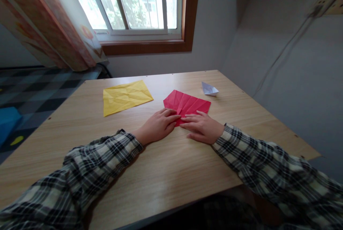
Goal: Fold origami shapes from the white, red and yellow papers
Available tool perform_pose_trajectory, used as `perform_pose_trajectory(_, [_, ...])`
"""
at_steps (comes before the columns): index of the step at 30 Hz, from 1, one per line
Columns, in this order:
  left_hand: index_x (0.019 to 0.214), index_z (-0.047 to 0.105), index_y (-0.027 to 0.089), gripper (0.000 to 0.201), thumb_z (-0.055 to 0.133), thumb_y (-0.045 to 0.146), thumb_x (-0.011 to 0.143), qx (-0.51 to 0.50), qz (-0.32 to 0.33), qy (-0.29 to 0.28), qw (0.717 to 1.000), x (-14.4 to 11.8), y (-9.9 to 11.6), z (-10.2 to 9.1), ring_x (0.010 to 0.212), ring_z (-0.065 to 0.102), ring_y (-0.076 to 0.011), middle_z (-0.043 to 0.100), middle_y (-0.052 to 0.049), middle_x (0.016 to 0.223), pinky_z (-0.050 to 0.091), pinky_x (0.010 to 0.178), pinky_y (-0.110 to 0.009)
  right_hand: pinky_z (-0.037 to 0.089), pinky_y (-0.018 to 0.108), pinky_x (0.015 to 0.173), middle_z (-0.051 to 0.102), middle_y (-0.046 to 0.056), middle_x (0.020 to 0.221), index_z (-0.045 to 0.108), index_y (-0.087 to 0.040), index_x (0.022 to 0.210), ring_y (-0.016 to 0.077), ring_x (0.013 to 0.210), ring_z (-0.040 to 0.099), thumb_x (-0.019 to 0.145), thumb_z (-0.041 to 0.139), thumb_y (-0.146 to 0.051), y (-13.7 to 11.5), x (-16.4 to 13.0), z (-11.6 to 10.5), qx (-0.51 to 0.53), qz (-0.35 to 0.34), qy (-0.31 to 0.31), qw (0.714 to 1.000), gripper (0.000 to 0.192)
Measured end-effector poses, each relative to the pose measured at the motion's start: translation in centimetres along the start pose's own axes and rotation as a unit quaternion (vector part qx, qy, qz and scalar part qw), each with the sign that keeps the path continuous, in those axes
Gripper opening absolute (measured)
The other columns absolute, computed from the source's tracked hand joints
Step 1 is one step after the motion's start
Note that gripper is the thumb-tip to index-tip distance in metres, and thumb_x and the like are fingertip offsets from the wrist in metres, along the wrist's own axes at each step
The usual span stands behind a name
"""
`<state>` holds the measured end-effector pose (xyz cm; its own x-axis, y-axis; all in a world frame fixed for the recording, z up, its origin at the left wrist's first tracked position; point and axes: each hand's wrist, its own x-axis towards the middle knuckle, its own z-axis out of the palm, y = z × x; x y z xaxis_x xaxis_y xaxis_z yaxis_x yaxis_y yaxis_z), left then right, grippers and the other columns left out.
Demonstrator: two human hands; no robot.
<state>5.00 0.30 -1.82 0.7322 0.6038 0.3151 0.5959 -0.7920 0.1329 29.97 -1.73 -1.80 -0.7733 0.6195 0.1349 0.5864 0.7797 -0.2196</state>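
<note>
A creased red sheet of paper (187, 102) lies on the table in front of me, with fold lines running across it. On its near left part rests my left hand (160, 124), fingers stretched out and the tips on the paper. My right hand (201, 127) lies over the near right part, its fingers extended and slightly apart. The fingertips of both hands almost meet at the near edge. Part of that edge is hidden under them.
A creased yellow sheet of paper (125, 96) lies at the back left of the wooden table (160, 173). Toward the back right sits a small folded white paper piece (209, 89). Behind the table are a window (139, 3) and a curtain (53, 19).
</note>
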Motion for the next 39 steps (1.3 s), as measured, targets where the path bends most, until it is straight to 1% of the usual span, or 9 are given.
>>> perform_pose_trajectory(3, [0.125,0.069,0.02,0.033,0.047,0.027,0.101,-0.003,0.0,-0.003,1.0,0.1,0.1,-0.1,0.118,0.06,-0.0264,0.065,-0.013,0.129,0.05,0.105,-0.045,0.032,0.06,0.114,0.062,0.012,0.142,0.066,-0.024,0.131,0.0295,0.134,0.055,0.099,0.052,-0.041,-0.1,0.0,-0.3,-0.006,0.006,0.015,1.0,0.039])
perform_pose_trajectory(8, [0.126,0.069,0.02,0.034,0.047,0.027,0.101,-0.003,-0.004,-0.004,1.0,0.1,0.1,-0.2,0.118,0.061,-0.0265,0.065,-0.012,0.129,0.05,0.105,-0.046,0.037,0.053,0.112,0.071,0.009,0.128,0.074,-0.023,0.117,0.024,0.116,0.067,0.101,0.049,-0.037,-0.2,0.0,-0.9,-0.013,0.011,0.046,0.999,0.032])
perform_pose_trajectory(13, [0.128,0.068,0.02,0.035,0.046,0.026,0.101,0.004,-0.006,-0.008,1.0,0.1,0.1,-0.2,0.118,0.061,-0.0262,0.066,-0.012,0.13,0.05,0.105,-0.046,0.042,0.047,0.108,0.077,0.005,0.115,0.078,-0.023,0.102,0.0215,0.105,0.072,0.101,0.047,-0.035,-0.4,0.0,-1.2,-0.027,0.046,0.065,0.996,0.033])
perform_pose_trajectory(17, [0.128,0.067,0.017,0.035,0.046,0.025,0.101,0.009,-0.018,-0.003,1.0,0.1,0.4,-0.2,0.118,0.061,-0.0262,0.066,-0.012,0.13,0.051,0.104,-0.044,0.043,0.047,0.106,0.079,0.005,0.109,0.078,-0.022,0.101,0.0217,0.099,0.072,0.101,0.048,-0.035,-0.5,-0.1,-1.1,-0.042,0.086,0.07,0.993,0.032])
perform_pose_trajectory(23, [0.126,0.067,0.013,0.035,0.048,0.023,0.099,0.019,-0.039,0.011,0.999,0.1,0.6,-0.2,0.118,0.061,-0.0272,0.067,-0.015,0.126,0.051,0.104,-0.044,0.043,0.047,0.104,0.079,0.006,0.107,0.078,-0.023,0.098,0.023,0.099,0.072,0.1,0.05,-0.034,-0.5,0.0,-1.1,-0.057,0.139,0.074,0.986,0.031])
perform_pose_trajectory(31, [0.118,0.069,0.015,0.035,0.043,0.032,0.104,0.022,-0.06,0.017,0.998,0.3,0.5,-0.2,0.117,0.062,-0.0281,0.069,-0.014,0.121,0.051,0.104,-0.047,0.038,0.045,0.104,0.079,0.005,0.106,0.077,-0.023,0.095,0.0224,0.098,0.069,0.099,0.052,-0.033,-0.3,-0.1,-1.2,-0.063,0.185,0.072,0.978,0.027])
perform_pose_trajectory(33, [0.119,0.069,0.015,0.033,0.046,0.032,0.102,0.022,-0.067,0.017,0.997,0.3,0.5,-0.2,0.116,0.062,-0.0278,0.068,-0.014,0.121,0.051,0.103,-0.046,0.038,0.042,0.1,0.078,0.006,0.105,0.076,-0.022,0.094,0.0225,0.099,0.068,0.098,0.052,-0.033,-0.3,-0.1,-1.4,-0.074,0.192,0.056,0.977,0.027])
perform_pose_trajectory(36, [0.12,0.068,0.016,0.031,0.047,0.03,0.101,0.02,-0.069,0.02,0.997,0.3,0.5,-0.1,0.115,0.062,-0.0276,0.068,-0.014,0.121,0.052,0.102,-0.045,0.038,0.038,0.089,0.077,0.007,0.1,0.073,-0.02,0.089,0.023,0.098,0.067,0.097,0.052,-0.034,-0.4,0.1,-1.9,-0.101,0.195,0.025,0.975,0.027])
perform_pose_trajectory(39, [0.12,0.068,0.015,0.032,0.046,0.027,0.101,0.022,-0.068,0.02,0.997,0.2,0.4,0.0,0.115,0.061,-0.0275,0.068,-0.014,0.121,0.051,0.103,-0.045,0.036,0.037,0.084,0.076,0.008,0.095,0.071,-0.018,0.083,0.0228,0.094,0.066,0.096,0.053,-0.034,-0.5,0.1,-2.3,-0.126,0.212,0.017,0.969,0.027])
